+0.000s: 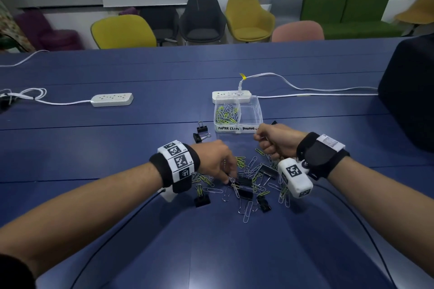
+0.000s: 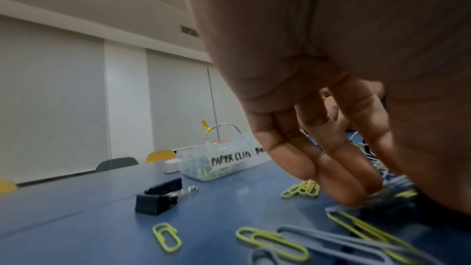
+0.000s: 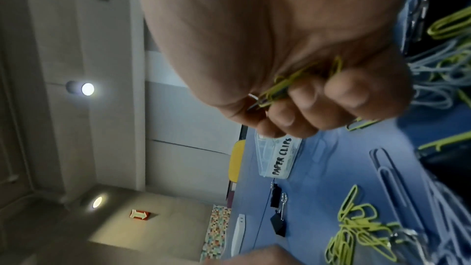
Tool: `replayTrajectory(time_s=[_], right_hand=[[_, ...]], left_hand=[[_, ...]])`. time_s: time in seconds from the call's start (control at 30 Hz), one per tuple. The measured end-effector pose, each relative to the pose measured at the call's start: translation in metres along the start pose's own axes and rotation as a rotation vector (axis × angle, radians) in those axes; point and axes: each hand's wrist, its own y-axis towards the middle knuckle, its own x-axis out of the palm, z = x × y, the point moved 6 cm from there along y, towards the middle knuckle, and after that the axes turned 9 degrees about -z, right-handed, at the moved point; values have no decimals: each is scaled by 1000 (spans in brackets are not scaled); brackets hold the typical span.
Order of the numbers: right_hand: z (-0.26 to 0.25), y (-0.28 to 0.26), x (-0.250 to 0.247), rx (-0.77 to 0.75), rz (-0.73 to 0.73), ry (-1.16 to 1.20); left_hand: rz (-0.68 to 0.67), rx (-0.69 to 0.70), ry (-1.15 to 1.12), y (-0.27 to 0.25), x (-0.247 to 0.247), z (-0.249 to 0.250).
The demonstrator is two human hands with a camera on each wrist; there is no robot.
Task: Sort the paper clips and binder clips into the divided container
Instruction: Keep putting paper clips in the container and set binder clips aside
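Your left hand is reaching down into the mixed pile, fingertips picking at paper clips; whether anything is gripped, I cannot tell. Your right hand is clenching yellow-green paper clips, nearing the container, likely to drop them in its paper-clip side.

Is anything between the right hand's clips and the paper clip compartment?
Nothing visible. The right hand holds yellow-green paper clips in a closed grip just short of the divided container. Its paper clip compartment is open-topped, left of the divider, with only bare table between.
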Motion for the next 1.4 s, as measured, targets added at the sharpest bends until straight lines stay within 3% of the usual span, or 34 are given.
replayTrajectory(time_s=[0.1,0.23,0.3,0.43,0.67,0.83,1.07,1.4], right_hand=[[-7,-4,-1,-45,63,-256],[-25,-12,3,-194,223,-1028],[-23,-11,7,-208,192,-1157],[-13,-10,18,-209,48,-1265],[-15,-12,23,-246,66,-1401],[-13,-4,37,-320,83,-1535],[-18,4,44,-400,167,-1517],[-10,6,45,-348,173,-1638]], left_hand=[[30,3,-41,-2,-1,0],[164,-50,-62,-8,-21,-10],[214,-125,-31,-9,-30,-24],[168,-243,48,-11,-30,-41],[48,-269,193,-5,-3,-36],[150,-216,241,0,0,-20],[262,-236,284,0,-1,-10],[227,-326,69,-10,2,-40]])
